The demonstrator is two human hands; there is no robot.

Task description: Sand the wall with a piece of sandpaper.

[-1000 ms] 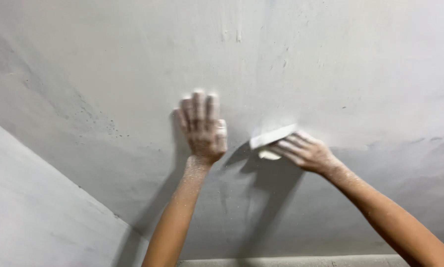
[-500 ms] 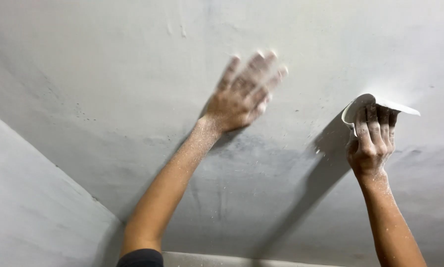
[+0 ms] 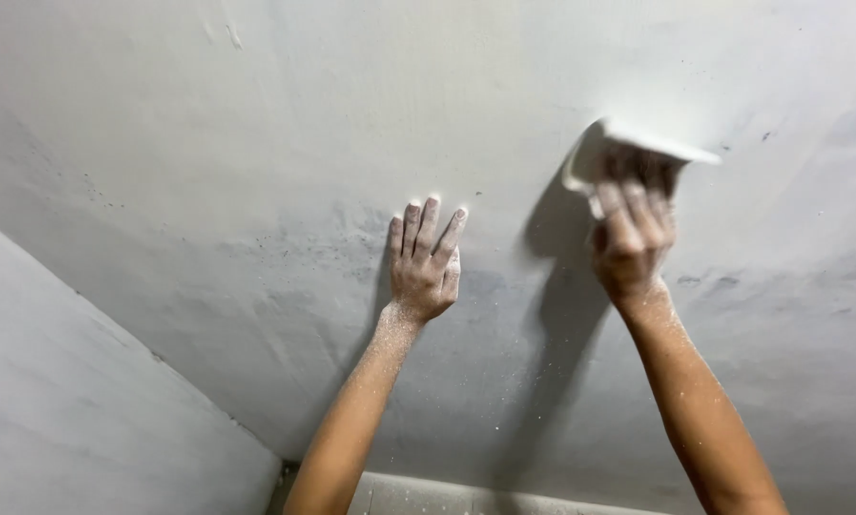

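Since half a second ago: left hand [image 3: 426, 262] dropped lower and closer in, now flat on ceiling [image 3: 256, 124], fingers together and extended, empty. Right hand [image 3: 631, 238] shifted slightly, same grip, fingers curled and pinching white sanding sheet [image 3: 628, 153] against ceiling, up and right of left hand. Sheet looks thin, light, flexible, bent at edge over fingers; likely dusty and slippery, easy to crumple or tear. Best held across folded middle, palm backing it, as shown. Both forearms and hands powdered white. Ceiling–wall corner line [image 3: 161, 358] runs diagonally down-left of left hand; second wall strip [image 3: 504, 496] below it. Open ceiling above and left of left hand, plenty of sweep room; less toward corner.
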